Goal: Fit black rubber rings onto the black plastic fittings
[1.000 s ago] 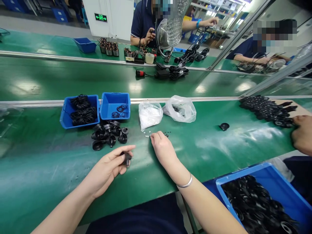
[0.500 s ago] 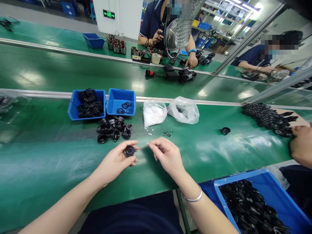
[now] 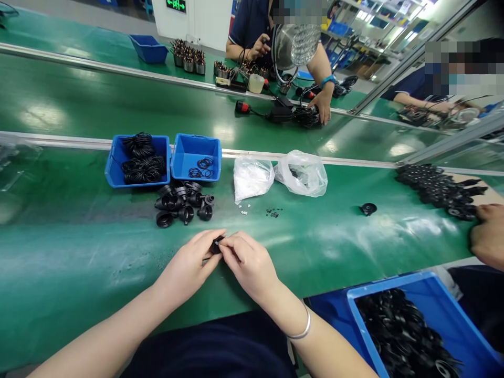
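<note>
My left hand [image 3: 191, 265] grips a small round black plastic part [image 3: 215, 245] just above the green table [image 3: 79, 252]. My right hand [image 3: 249, 263] has come up against it, fingers pinched onto the same part; whatever small piece it carries is hidden. A pile of similar black parts [image 3: 182, 203] lies just beyond my hands. Tiny white pieces [image 3: 243, 210] and tiny black pieces [image 3: 272, 212] are scattered ahead of a white-filled plastic bag [image 3: 251, 178].
Two blue bins [image 3: 138, 160] [image 3: 196, 157] with black rings stand at the left back. A second clear bag [image 3: 305, 174], a lone black part [image 3: 367, 209], a heap of black parts [image 3: 437, 188] and a neighbour's hand [image 3: 486, 236] lie right. A blue crate [image 3: 413, 325] of parts sits bottom right. Other people work across the belt.
My right hand left the tiny pieces on the table and drew back to my left hand. Both hands now meet on the black part.
</note>
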A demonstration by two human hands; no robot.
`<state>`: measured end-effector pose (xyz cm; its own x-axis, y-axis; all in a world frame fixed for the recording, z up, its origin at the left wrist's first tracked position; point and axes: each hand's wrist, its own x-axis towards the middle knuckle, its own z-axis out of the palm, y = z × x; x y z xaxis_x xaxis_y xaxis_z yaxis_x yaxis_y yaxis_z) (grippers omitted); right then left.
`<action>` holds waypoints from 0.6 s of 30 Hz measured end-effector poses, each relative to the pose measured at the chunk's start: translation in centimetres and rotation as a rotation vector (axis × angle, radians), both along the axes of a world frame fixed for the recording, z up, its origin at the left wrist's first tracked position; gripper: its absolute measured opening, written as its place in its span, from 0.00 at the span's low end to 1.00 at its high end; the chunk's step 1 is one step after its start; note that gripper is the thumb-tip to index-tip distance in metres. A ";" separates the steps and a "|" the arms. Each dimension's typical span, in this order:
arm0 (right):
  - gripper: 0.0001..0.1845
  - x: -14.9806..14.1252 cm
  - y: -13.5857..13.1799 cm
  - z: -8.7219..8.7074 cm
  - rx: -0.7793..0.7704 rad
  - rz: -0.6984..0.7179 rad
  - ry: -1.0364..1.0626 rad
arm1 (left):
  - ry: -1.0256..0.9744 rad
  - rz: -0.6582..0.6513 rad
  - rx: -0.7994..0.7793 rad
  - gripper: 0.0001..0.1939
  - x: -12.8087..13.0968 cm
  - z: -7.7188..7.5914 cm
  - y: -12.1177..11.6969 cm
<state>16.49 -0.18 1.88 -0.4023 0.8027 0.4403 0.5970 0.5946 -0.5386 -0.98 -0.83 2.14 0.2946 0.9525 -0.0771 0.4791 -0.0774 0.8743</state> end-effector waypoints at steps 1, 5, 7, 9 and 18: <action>0.07 0.0 -0.1 0.0 0.003 -0.005 -0.020 | 0.008 -0.004 -0.001 0.22 0.0 -0.1 0.0; 0.08 -0.2 -0.2 0.1 -0.006 -0.028 -0.084 | 0.034 -0.008 0.033 0.22 0.0 -0.3 -0.2; 0.09 -0.4 -0.1 0.1 -0.016 -0.032 -0.095 | 0.040 -0.001 0.048 0.23 -0.1 -0.4 -0.2; 0.10 -0.6 0.0 -0.1 -0.014 -0.033 -0.106 | 0.050 0.004 0.061 0.24 -0.2 -0.5 -0.1; 0.12 -0.7 0.6 0.0 -0.034 0.006 -0.063 | 0.045 0.079 0.062 0.24 -0.1 -0.4 0.2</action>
<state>15.78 0.47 1.89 -0.4331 0.8143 0.3864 0.6266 0.5802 -0.5203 -1.11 -0.68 1.74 0.2163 0.9759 -0.0288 0.5241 -0.0912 0.8467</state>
